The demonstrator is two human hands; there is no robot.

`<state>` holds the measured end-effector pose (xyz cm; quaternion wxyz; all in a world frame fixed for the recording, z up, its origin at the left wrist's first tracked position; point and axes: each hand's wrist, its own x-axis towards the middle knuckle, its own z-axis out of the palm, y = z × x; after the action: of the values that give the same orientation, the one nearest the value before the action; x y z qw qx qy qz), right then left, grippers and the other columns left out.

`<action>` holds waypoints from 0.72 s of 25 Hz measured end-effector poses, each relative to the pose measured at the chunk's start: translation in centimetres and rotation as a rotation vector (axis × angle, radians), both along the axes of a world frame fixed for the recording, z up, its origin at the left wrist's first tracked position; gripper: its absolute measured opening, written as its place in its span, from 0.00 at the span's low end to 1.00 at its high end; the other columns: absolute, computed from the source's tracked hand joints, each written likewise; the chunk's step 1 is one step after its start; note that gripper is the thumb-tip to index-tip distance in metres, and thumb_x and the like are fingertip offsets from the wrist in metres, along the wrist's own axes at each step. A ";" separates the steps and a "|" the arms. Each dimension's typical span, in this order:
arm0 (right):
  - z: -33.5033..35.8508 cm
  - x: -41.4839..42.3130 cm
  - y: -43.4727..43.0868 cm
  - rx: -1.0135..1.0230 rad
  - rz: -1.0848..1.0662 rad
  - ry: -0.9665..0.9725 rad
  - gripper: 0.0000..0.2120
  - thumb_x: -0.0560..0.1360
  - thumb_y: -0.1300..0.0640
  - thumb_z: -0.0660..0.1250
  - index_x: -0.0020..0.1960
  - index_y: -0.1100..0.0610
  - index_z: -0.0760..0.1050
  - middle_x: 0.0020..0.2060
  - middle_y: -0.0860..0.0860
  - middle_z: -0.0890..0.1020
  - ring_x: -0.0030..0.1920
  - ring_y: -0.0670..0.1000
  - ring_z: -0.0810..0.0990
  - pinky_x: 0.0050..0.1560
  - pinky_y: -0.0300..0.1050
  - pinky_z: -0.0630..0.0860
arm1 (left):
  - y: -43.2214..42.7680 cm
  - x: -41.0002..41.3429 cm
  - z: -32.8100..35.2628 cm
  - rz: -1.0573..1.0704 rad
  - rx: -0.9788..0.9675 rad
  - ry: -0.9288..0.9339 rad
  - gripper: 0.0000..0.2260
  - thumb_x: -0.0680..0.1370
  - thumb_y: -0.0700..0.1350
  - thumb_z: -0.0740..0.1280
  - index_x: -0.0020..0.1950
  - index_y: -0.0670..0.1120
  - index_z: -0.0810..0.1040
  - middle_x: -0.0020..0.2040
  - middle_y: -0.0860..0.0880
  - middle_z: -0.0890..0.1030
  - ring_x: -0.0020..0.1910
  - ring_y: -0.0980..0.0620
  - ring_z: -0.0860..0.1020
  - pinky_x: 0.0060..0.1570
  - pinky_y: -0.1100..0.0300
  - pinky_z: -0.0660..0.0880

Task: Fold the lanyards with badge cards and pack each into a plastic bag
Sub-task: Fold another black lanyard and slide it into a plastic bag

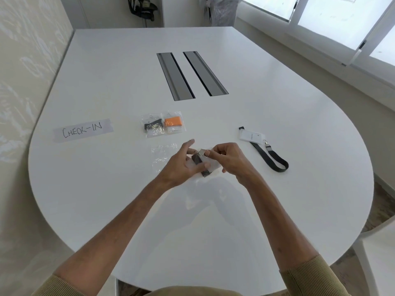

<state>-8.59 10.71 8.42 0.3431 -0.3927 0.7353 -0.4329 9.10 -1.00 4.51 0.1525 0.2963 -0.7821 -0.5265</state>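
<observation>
Left hand [181, 167] grips folded lanyard [197, 162], centre frame | right hand [229, 160] pinches plastic bag [213, 166] touching it | handling: light, floppy strap, slippery film; judged best held across folds, bag by mouth edge

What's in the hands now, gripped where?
Folded dark lanyard partly in a clear bag: left hand grips its left side, right hand pinches the top edge.

Large white rounded table [277, 103], two grey recessed cable slots [175, 75] mid-top. White-framed windows [320, 18] right, bright daylight. Cream textured wall [25, 60] left. Wood floor [381, 200] lower right.
</observation>
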 end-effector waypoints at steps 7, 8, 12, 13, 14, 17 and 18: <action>0.1 -1.4 -0.1 0.105 0.051 0.030 0.13 0.79 0.42 0.79 0.38 0.46 0.87 0.28 0.36 0.79 0.30 0.38 0.73 0.41 0.41 0.68 | -1.5 0.8 0.7 -0.024 0.244 0.080 0.08 0.86 0.51 0.71 0.57 0.48 0.87 0.50 0.48 0.90 0.47 0.52 0.87 0.47 0.55 0.85; 0.1 -1.5 -0.3 0.108 0.052 0.028 0.13 0.79 0.43 0.80 0.38 0.46 0.87 0.27 0.35 0.80 0.30 0.36 0.74 0.41 0.41 0.68 | -1.4 0.8 0.7 -0.030 0.261 0.079 0.09 0.85 0.53 0.72 0.58 0.50 0.87 0.50 0.48 0.90 0.47 0.51 0.88 0.46 0.54 0.86; 0.3 -1.7 -0.2 0.143 0.047 0.029 0.11 0.80 0.43 0.79 0.43 0.47 0.90 0.37 0.40 0.85 0.41 0.40 0.79 0.45 0.41 0.72 | -1.4 0.8 0.5 -0.017 0.278 0.073 0.09 0.84 0.55 0.72 0.58 0.52 0.87 0.49 0.50 0.89 0.45 0.51 0.86 0.48 0.50 0.84; 0.3 -1.8 0.0 0.135 0.031 0.033 0.11 0.79 0.42 0.79 0.43 0.48 0.90 0.37 0.43 0.84 0.41 0.42 0.78 0.45 0.41 0.72 | -1.4 0.8 0.6 -0.015 0.289 0.082 0.09 0.84 0.55 0.72 0.58 0.52 0.87 0.49 0.50 0.90 0.45 0.51 0.86 0.49 0.49 0.85; 0.3 -2.0 0.2 0.116 0.006 0.040 0.11 0.78 0.42 0.80 0.43 0.49 0.90 0.35 0.43 0.83 0.38 0.41 0.77 0.43 0.40 0.71 | -1.3 0.8 0.7 -0.012 0.302 0.093 0.10 0.84 0.55 0.73 0.59 0.52 0.87 0.50 0.49 0.90 0.46 0.50 0.87 0.51 0.47 0.85; 0.2 -2.0 0.3 0.065 -0.047 0.044 0.10 0.74 0.45 0.84 0.41 0.51 0.89 0.29 0.39 0.81 0.33 0.41 0.75 0.40 0.40 0.68 | -1.0 0.8 0.9 -0.016 0.304 0.088 0.11 0.84 0.57 0.72 0.59 0.52 0.88 0.51 0.48 0.90 0.47 0.50 0.87 0.51 0.47 0.85; 0.2 -1.7 0.2 0.061 -0.034 0.045 0.10 0.74 0.47 0.83 0.41 0.52 0.89 0.28 0.39 0.79 0.33 0.43 0.73 0.40 0.42 0.67 | -0.8 0.7 0.9 -0.027 0.296 0.081 0.11 0.84 0.57 0.72 0.58 0.52 0.87 0.50 0.49 0.90 0.44 0.52 0.86 0.49 0.49 0.84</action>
<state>-10.30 10.91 8.63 0.3308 -0.3794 0.7623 -0.4068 9.82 -1.81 5.42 0.1316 0.2836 -0.6931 -0.6495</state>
